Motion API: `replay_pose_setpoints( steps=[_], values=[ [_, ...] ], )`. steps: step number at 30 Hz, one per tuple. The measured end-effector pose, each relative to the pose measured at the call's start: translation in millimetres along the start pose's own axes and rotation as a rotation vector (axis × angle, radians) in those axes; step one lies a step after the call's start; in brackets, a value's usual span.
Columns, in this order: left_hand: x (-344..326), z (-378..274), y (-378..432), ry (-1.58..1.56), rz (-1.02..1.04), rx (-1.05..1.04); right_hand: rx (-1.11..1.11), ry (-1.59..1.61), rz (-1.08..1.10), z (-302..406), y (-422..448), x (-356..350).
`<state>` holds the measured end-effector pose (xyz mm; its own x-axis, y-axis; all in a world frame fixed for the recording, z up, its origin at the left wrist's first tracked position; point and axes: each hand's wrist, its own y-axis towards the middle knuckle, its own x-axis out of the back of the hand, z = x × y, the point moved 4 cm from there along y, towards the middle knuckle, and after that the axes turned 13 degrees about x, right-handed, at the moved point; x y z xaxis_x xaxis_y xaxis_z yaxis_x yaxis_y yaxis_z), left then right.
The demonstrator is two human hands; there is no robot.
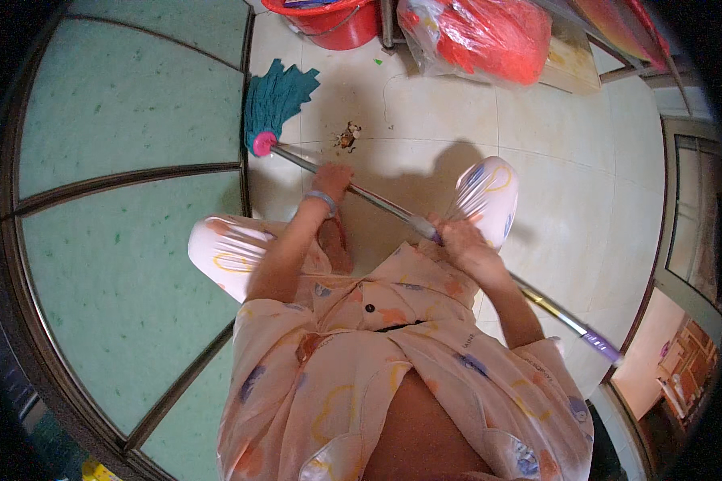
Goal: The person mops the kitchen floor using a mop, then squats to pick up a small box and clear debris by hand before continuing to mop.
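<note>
A mop handle (391,207) of shiny metal slants across my lap from upper left to lower right. My left hand (332,181) is wrapped around its pole near the mop head, and a bluish bangle circles that wrist. Farther up the pole, my right hand (466,242) grips it beside a purple collar and looks slightly blurred. The teal cloth mop head (280,96) fans out on the floor against the green panels, held by a pink disc (265,144). A purple grip (601,347) ends the handle at the right.
Small brown and dark debris (348,137) lies on the tiled floor (553,126). Green panelled doors (132,108) border the left. A red bucket (343,27) and a clear plastic bag with red contents (487,39) stand at the far side. A doorway (650,349) opens at right.
</note>
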<state>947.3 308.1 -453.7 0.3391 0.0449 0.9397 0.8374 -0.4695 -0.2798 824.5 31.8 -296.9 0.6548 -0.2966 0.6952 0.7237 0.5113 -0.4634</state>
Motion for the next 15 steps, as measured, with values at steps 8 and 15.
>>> replay_pose_setpoints(
  steps=[8, 15],
  values=[
    [-32.9, -47.4, 7.4, -0.697, 0.687, -0.034, -0.056, -0.131, -0.009, -12.6, -71.4, 61.1],
    [-31.3, 31.9, 101.1, -0.202, 0.329, 0.436, -0.226, -0.158, -0.013, -17.3, -82.5, 41.5]
  ],
)
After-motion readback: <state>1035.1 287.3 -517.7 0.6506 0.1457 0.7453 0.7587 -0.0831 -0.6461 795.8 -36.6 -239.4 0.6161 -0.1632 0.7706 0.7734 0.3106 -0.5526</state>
